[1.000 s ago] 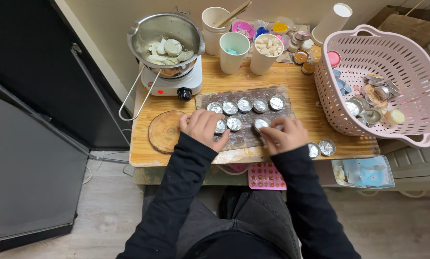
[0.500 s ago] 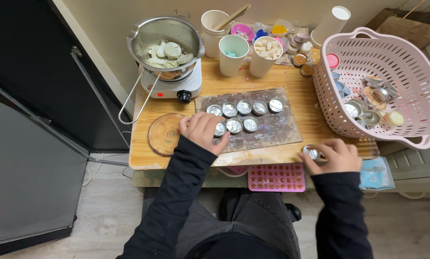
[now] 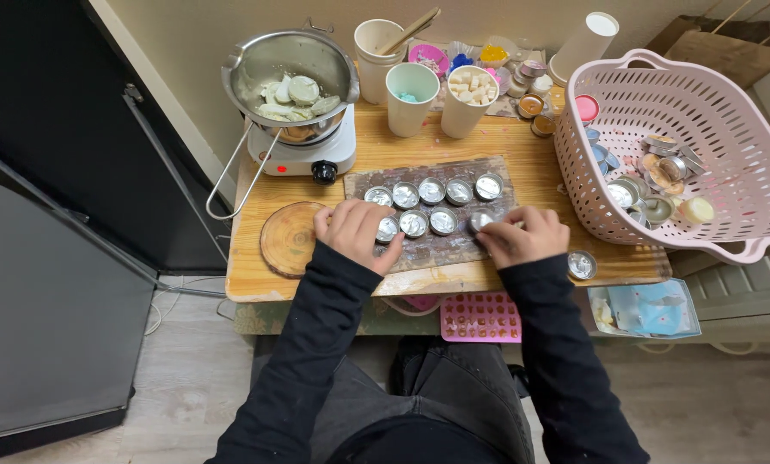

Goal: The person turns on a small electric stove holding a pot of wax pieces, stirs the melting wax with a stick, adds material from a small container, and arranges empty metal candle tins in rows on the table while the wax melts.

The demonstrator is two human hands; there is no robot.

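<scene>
Silver tins [image 3: 430, 191], small and round, sit in two rows on a grey-brown mat [image 3: 436, 249] at the middle of the wooden counter [image 3: 540, 176], and both of my hands are down on the lower row. My left hand [image 3: 357, 230] lies curled at the left end of that row, its fingers bent over a tin just beside it; I cannot tell whether it truly grips the tin or only rests on it. My right hand [image 3: 525, 235] is at the right end of the row, fingers pinched around a tin [image 3: 479, 220] that shows at its upper left edge. One more loose tin [image 3: 582, 265] sits on the counter just right of that hand, near the front edge. Left of my left hand, touching the mat's side, lies a round wooden coaster [image 3: 289, 237]. In the upper left of the frame a steel pot [image 3: 289, 62] of pale wax pieces stands on a white hot plate [image 3: 303, 156]. Behind the mat are a teal-lined cup [image 3: 412, 97] and a white cup [image 3: 469, 101] of pale cubes. At the right a pink basket [image 3: 729, 112] holds more tins. Below the counter's front edge a pink mould [image 3: 480, 316] shows
</scene>
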